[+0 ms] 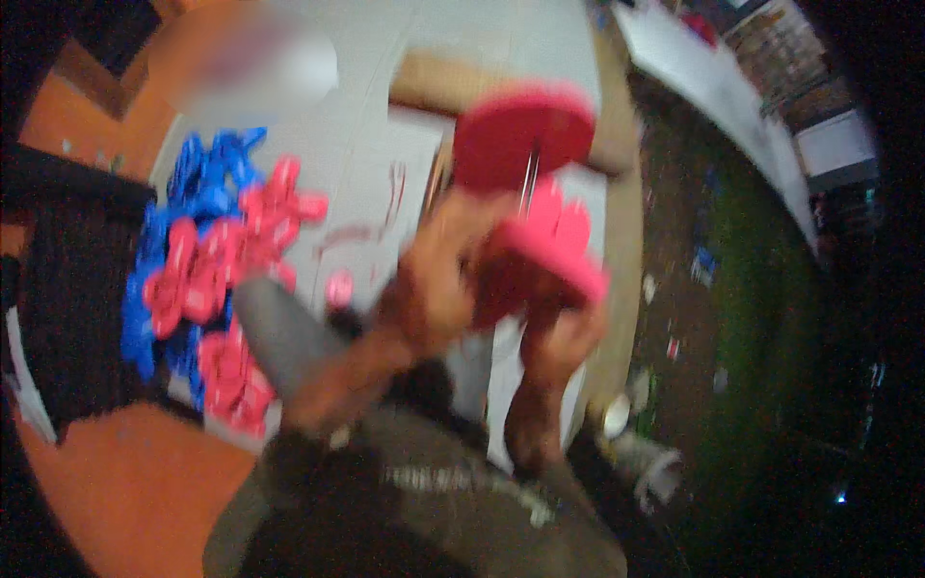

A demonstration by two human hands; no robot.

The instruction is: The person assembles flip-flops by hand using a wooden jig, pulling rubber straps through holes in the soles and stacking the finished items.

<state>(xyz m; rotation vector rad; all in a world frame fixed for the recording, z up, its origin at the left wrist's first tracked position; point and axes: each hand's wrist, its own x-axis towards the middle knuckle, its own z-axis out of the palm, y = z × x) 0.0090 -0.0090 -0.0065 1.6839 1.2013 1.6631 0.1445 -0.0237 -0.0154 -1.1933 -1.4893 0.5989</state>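
Note:
Both my hands are closed on a thick pink slab that looks like a slipper sole (554, 258), held tilted above my lap. My left hand (443, 270) grips its left side, and my right hand (561, 345) holds the near right edge from below. Motion blur hides the fingertips. Just beyond is a rounded red-pink slab (525, 130), with a thin shiny metal rod (530, 183) standing out in front of it. A lobed pink piece (561, 217) shows between the two slabs.
A heap of glossy blue pieces (207, 178) and pink pieces (279, 217) lies on the left. A small pink piece (339, 288) is near my knee. A wooden block (424, 82) lies beyond the hands. Dark ground with litter and a white bucket-like container (659, 474) is on the right.

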